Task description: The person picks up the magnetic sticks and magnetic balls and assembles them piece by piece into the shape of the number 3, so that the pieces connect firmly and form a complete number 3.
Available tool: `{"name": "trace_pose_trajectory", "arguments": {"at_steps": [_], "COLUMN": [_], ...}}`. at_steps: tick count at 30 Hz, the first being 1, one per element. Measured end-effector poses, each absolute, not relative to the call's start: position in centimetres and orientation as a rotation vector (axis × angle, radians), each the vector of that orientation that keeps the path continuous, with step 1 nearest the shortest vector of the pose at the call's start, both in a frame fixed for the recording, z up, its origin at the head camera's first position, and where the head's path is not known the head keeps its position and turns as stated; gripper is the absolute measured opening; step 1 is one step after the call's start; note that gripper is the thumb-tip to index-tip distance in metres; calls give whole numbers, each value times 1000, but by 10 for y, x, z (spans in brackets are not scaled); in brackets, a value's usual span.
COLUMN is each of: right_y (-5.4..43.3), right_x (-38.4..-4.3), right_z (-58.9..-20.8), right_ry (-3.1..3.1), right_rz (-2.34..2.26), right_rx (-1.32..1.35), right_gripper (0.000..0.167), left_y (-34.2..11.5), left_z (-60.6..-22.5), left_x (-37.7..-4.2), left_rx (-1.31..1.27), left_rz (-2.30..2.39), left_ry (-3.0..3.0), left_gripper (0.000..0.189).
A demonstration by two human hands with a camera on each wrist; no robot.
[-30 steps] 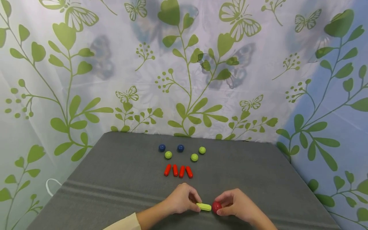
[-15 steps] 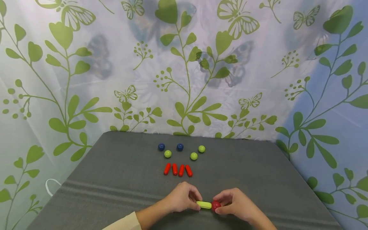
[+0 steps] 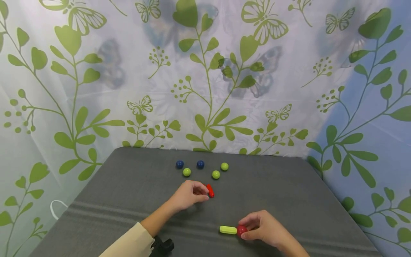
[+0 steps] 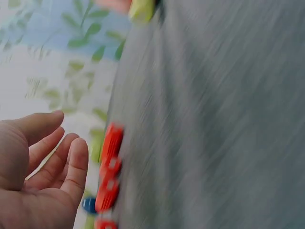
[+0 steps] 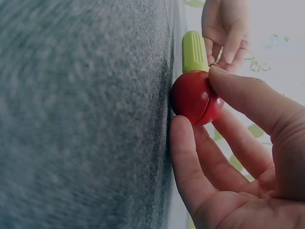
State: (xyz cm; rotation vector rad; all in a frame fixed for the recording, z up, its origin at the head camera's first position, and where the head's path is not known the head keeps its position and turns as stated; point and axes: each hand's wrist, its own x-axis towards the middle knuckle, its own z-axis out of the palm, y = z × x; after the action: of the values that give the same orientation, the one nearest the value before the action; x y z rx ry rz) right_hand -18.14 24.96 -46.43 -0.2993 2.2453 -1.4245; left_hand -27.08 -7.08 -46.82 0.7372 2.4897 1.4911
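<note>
My right hand [image 3: 264,230] pinches a glossy red ball [image 3: 242,231] low over the grey cloth, thumb on one side and fingers on the other. A yellow-green ribbed rod [image 3: 228,230] points left from the ball, end against it, as the right wrist view also shows. My left hand [image 3: 189,194] hovers by the red rods with loosely bent fingers and nothing between them. Only one red rod [image 3: 210,191] shows past its fingertips in the head view; the other rods are hidden behind the hand. Several red rods [image 4: 112,142] line up beyond the fingers in the left wrist view.
Two dark blue balls [image 3: 179,164] and three lime green balls [image 3: 216,174] lie farther back on the grey-covered table [image 3: 273,185]. A leaf-and-butterfly curtain [image 3: 205,89] hangs behind it. A black wrist device [image 3: 162,246] shows under the left sleeve.
My left hand has let go of the yellow-green rod and moved up and left to the red rods. The right hand stays in place, holding the red ball with the rod against it.
</note>
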Motion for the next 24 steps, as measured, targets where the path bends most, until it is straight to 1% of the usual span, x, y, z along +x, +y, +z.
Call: {"name": "trace_pose_trajectory", "arguments": {"at_steps": [5, 13, 20, 24], "right_y": [251, 255, 255, 255], "right_x": [-181, -182, -182, -183], "right_z": [-465, -464, -464, -466], "right_ry": [2251, 2238, 2232, 2220], "right_rz": [-1420, -1423, -1437, -1444], "right_rx": [-306, -295, -288, -293], "right_gripper": [33, 33, 34, 35], "left_y": [-96, -128, -146, -152], "left_z": [-464, -465, -473, -478], "left_x": [-298, -337, -366, -377], "left_rx": [596, 359, 287, 313], "left_rz": [1541, 1705, 1578, 1502], "left_ry": [2629, 2661, 2901, 2958], "left_gripper": [18, 20, 19, 23]}}
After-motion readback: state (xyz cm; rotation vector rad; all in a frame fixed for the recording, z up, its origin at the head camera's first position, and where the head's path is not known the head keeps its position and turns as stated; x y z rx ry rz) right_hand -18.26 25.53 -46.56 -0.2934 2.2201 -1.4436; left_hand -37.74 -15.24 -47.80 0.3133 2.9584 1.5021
